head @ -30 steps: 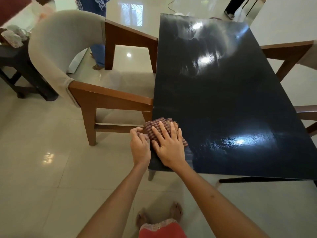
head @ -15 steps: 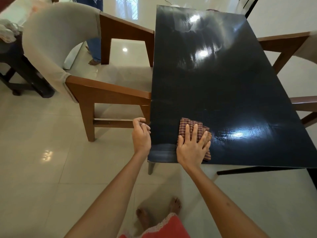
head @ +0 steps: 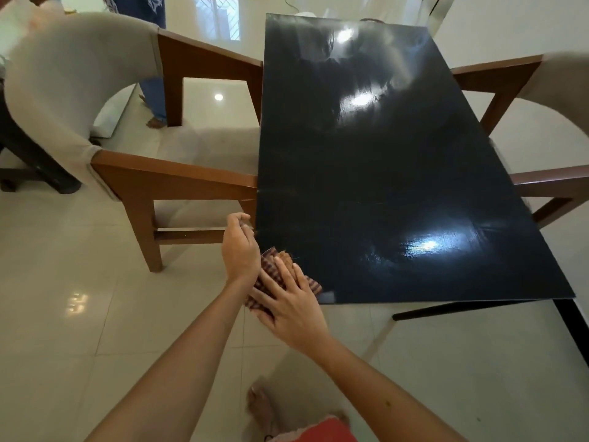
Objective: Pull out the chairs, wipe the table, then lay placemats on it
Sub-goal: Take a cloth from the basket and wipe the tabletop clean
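Observation:
A glossy black table [head: 382, 154] fills the middle of the view. A red-brown checked cloth [head: 270, 262] lies at its near left corner, partly hanging over the edge. My right hand [head: 293, 309] presses flat on the cloth with fingers spread. Just off the table's left edge by that corner is my left hand [head: 239, 250], loosely cupped and touching the cloth's side, with nothing seen in it. A beige chair with brown wooden arms [head: 178, 181] stands pulled out on the left. A second matching chair [head: 510, 71] stands on the right.
The floor is shiny pale tile. A person in blue clothes [head: 154, 90] stands behind the left chair. Dark furniture [head: 35, 164] sits at the far left. My bare feet [head: 261, 406] are below the table's near end.
My right hand has slid the cloth left, from the near edge back to the near left corner. My left hand stays by the table's left edge, now against the cloth.

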Demonstrator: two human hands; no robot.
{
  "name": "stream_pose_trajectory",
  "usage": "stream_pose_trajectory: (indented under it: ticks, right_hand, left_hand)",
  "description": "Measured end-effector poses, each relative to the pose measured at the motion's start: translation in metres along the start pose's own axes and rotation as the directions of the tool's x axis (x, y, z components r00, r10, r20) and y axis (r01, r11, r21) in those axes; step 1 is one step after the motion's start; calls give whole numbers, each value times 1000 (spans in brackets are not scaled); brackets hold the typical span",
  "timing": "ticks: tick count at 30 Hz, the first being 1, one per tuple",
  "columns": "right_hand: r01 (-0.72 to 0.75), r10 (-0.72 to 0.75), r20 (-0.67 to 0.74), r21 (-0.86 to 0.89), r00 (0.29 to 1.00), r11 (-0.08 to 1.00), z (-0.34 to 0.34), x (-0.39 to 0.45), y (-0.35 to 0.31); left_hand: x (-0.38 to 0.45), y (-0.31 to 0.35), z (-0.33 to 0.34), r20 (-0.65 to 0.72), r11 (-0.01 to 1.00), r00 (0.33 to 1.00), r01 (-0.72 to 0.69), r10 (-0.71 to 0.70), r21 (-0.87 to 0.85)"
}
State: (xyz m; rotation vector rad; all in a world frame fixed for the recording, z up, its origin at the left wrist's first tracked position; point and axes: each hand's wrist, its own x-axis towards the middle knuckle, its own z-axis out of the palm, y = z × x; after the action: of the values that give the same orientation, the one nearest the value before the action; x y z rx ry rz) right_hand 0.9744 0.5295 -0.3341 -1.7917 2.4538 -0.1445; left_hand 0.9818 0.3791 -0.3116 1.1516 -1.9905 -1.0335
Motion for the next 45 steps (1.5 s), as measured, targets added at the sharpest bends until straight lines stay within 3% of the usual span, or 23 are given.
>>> stream_pose_trajectory:
  ticks: [4,12,15,18,20,21,23,25,27,28,32,35,38,41,45]
  right_hand:
    - [116,-109,83,-76,991,990,-3,-29,42]
    - [27,-28,42,29,999,999,-36,-108,131]
    - [-29,32,-61,45,998,999,-55,-145,167]
    - [-178,230,-261,209,938,962,-75,-184,205]
    - [-275,469,-304,508,829,816,-98,-212,230]
    - [-303,603,-242,689,760,658,-110,-222,240]
    - [-256,804,-40,937,594,236,-135,-245,263]
    - [-90,857,182,983,483,-159,-146,-269,295]
    - [71,789,384,879,480,-471,-151,-289,323]
    - [117,759,436,827,484,-550,-154,-299,335]
    - [222,729,433,759,530,-612,-168,-327,385]
    - [194,704,424,763,569,-617,-177,-341,433]
    - [108,728,450,809,518,-577,-191,-343,488]
    - [118,752,489,799,441,-589,-207,-340,549]
    - [127,761,497,798,417,-590,-230,-337,621]
  left_hand:
    - [-3,18,21,33,999,998,-50,49,20]
    - [-41,79,76,172,972,959,-233,224,30]
    - [-61,113,109,254,948,917,-318,308,-1]
    - [-82,148,149,313,926,873,-369,375,-81]
    - [-100,177,178,354,914,843,-381,405,-138]
    - [-108,189,191,374,909,829,-384,416,-159]
    - [-128,215,221,426,907,800,-370,422,-203]
    - [-147,244,251,478,909,774,-328,415,-257]
    - [-164,272,277,517,911,754,-284,405,-299]
    - [-172,286,289,536,911,742,-269,403,-314]
    - [-193,336,339,591,897,688,-223,422,-381]
    - [-202,369,386,635,898,653,-171,412,-406]
    - [-205,403,433,651,896,644,-129,402,-425]
    - [-200,439,486,688,909,632,-61,356,-413]
    - [-185,482,544,723,920,613,-15,319,-392]
